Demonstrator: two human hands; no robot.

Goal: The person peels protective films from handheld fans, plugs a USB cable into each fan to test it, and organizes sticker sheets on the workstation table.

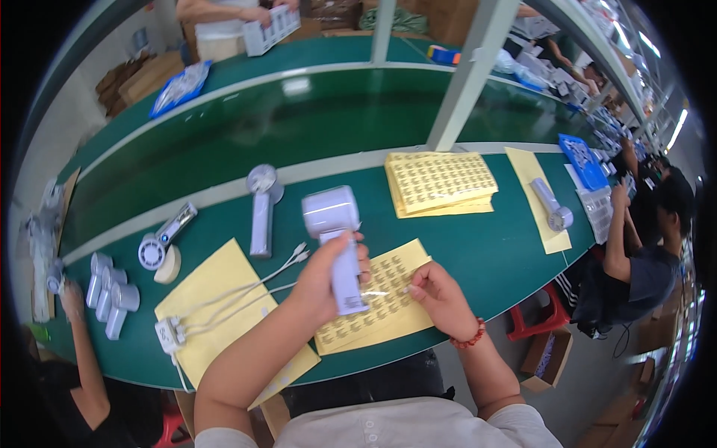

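Observation:
My left hand (pixel 323 278) is wrapped round the handle of a pale lavender handheld fan (pixel 331 212), its round head up and tilted above the table. Close to its right, my right hand (pixel 444 300) has thumb and forefinger pinched together over the right edge of a yellow sticker sheet (pixel 357 334). Whatever lies between those fingertips is too small to make out. Rows of small dark-and-gold stickers cover the sheet, which lies on the green table (pixel 478 257) beneath both hands.
Beyond my hands are a stack of sticker sheets (pixel 441 179) and another lavender fan (pixel 262 216). White charging cables with a plug (pixel 169 336) lie on yellow paper (pixel 224 299) at left, near several fans (pixel 119 299). Co-workers sit at both sides; a metal post (pixel 470 82) rises ahead.

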